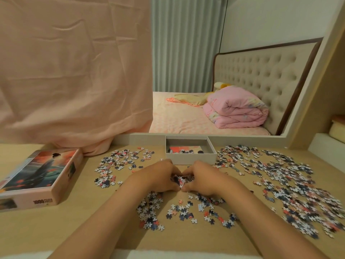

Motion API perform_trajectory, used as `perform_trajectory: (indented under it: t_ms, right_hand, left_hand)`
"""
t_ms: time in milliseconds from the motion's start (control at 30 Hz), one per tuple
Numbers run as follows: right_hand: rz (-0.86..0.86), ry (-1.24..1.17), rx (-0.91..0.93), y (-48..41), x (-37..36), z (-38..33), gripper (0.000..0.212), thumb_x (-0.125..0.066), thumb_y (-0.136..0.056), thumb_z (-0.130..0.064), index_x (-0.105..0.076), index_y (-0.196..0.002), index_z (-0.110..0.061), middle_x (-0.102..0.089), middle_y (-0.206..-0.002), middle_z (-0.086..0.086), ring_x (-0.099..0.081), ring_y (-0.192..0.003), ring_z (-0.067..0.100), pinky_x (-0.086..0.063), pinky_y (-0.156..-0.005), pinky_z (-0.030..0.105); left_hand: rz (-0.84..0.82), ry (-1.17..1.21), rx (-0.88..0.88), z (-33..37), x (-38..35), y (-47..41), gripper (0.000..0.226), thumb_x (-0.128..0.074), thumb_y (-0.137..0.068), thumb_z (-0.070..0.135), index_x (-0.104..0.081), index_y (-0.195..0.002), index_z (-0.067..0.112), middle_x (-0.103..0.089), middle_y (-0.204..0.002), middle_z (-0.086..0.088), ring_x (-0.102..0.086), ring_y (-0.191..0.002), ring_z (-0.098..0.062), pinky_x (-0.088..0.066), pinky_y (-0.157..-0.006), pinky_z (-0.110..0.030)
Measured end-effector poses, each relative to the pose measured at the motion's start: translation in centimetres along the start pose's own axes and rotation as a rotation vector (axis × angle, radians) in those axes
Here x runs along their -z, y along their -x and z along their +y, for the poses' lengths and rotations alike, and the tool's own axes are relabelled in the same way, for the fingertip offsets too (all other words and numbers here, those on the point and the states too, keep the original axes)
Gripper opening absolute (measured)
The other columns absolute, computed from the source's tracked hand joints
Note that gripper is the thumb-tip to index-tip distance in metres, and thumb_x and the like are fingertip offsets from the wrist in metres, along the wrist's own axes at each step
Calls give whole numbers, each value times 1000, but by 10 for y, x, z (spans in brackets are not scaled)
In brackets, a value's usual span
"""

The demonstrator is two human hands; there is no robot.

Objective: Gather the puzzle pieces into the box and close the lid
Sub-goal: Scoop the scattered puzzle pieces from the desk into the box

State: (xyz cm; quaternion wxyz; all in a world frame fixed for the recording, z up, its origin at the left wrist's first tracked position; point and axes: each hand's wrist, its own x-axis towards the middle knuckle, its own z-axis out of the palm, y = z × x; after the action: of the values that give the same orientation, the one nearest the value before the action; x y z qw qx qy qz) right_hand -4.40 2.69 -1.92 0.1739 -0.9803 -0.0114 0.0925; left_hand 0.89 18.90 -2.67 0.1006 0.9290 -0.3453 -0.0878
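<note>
Beige wooden tabletop [56,230] carries everything, w/ the open white cardboard box [191,159] at its far edge as your landmark. Just in front of that box your left hand [158,177] and right hand [200,179] are cupped together, thumbs nearly touching, closed around a small heap of red, blue and white puzzle pieces [178,181]. Box is nearly empty: a few pieces and a printed sheet inside.

Most loose pieces [291,186] lie right of the box; a thinner scatter left of it, and more on the near side of your hands. Illustrated pink lid [40,177] rests well left of the box, picture side up.

Risks, as I judge: pieces can slip out under your palms when you lift, because the scoop is loose at the bottom; box is light, so a bump w/ your knuckles may push it. Forearms may sweep pieces off the near edge.

Writing: lid side shows "1000"; rest is too small to read.
</note>
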Motion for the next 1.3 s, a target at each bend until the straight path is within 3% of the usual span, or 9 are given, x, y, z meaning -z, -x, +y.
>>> perform_trajectory:
  t_ms: [100, 400, 567, 700, 833, 967, 1133, 1200, 1300]
  right_hand:
    - [31, -4, 7, 1, -1, -5, 53, -75, -86, -37, -61, -134, -22, -69, -120, 2, -62, -91, 17, -47, -79, 27]
    - [131, -217, -16, -8, -6, -4, 36, -79, -83, -25, -72, -119, -25, -71, -92, -2, -61, -72, 12, -47, -64, 25]
    - [143, -540, -51, -11, -3, 1, 34, -78, -83, -6, -73, -115, -16, -71, -78, 5, -64, -55, 14, -55, -55, 31]
    - [245, -579, 8, -23, 27, -5, 26, -77, -84, -8, -75, -108, -18, -71, -80, 7, -63, -59, 19, -53, -51, 27]
    - [399, -390, 54, -50, 59, -6, 22, -80, -82, -18, -78, -104, -18, -75, -84, 5, -71, -73, 23, -60, -73, 39]
    - [406, -332, 71, -71, 70, 0, 18, -80, -84, -23, -78, -101, -18, -71, -80, 4, -63, -69, 22, -50, -58, 29]
    - [294, -277, 97, -83, 58, 20, 27, -65, -93, -10, -73, -118, -18, -73, -107, 4, -63, -92, 16, -49, -81, 29]
    - [339, -304, 89, -82, 57, 25, 24, -61, -97, -15, -73, -118, -18, -72, -113, 4, -61, -88, 11, -45, -76, 22]
    - [325, -276, 89, -79, 57, 28, 25, -59, -99, -19, -72, -121, -17, -69, -122, 4, -63, -101, 15, -43, -83, 22]
  left_hand:
    - [64, 55, 7, -2, -2, -1, 50, -73, -82, 42, -61, -129, 28, -50, -112, 5, -55, -100, -16, -49, -89, -32]
    - [238, 348, 23, -13, -14, -8, 21, -83, -75, 28, -66, -86, 21, -63, -84, 7, -57, -75, -9, -45, -62, -23]
    - [296, 529, 13, -21, -11, -13, 17, -82, -75, 21, -67, -82, 20, -70, -81, -4, -64, -73, -19, -56, -74, -40]
    - [416, 544, -28, -25, 14, -31, 15, -81, -77, 21, -66, -81, 19, -70, -78, -11, -61, -66, -23, -54, -70, -44]
    - [486, 553, -46, -26, 48, -60, 16, -80, -80, 18, -65, -79, 19, -69, -77, -14, -61, -64, -25, -53, -65, -41]
    - [494, 480, -5, -26, 53, -87, 10, -77, -83, 18, -67, -82, 19, -65, -71, 1, -54, -59, -10, -43, -60, -26]
    - [418, 351, -12, -28, 37, -93, 16, -65, -93, 25, -77, -100, 17, -62, -62, 8, -54, -54, -8, -39, -56, -26]
    - [396, 250, 3, -31, 33, -91, 22, -56, -98, 26, -76, -107, 20, -68, -68, 3, -58, -58, -15, -45, -57, -29]
    - [347, 214, -4, -35, 30, -83, 27, -52, -99, 26, -72, -117, 24, -74, -103, 1, -67, -88, -16, -54, -83, -36]
